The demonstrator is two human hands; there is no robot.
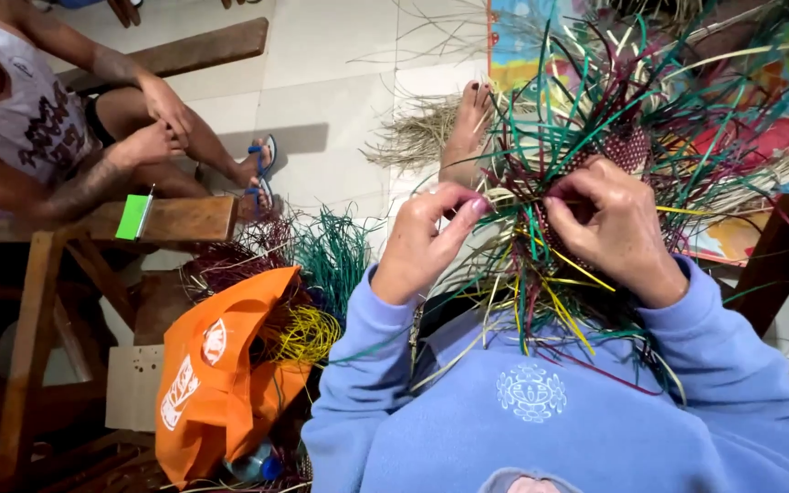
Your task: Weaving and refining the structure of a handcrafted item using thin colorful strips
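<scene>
A half-woven piece of coloured straw [627, 146] rests in my lap, with long green, yellow, maroon and white strands [541, 274] sticking out all around. My left hand [422, 242] pinches a few strands at the piece's left edge between thumb and fingers. My right hand [618, 228] grips the woven part from the front, its fingers curled over the strands. Both arms are in light blue sleeves. My bare foot [468, 128] stretches out on the tiled floor beyond the weave.
Another person [38, 119] sits on a wooden bench [175, 55] at the upper left. A green flat object [132, 217] lies on a wooden stool [175, 219]. An orange bag [221, 374] with bundles of straw [321, 265] stands at my left. A colourful mat [778, 137] lies at the right.
</scene>
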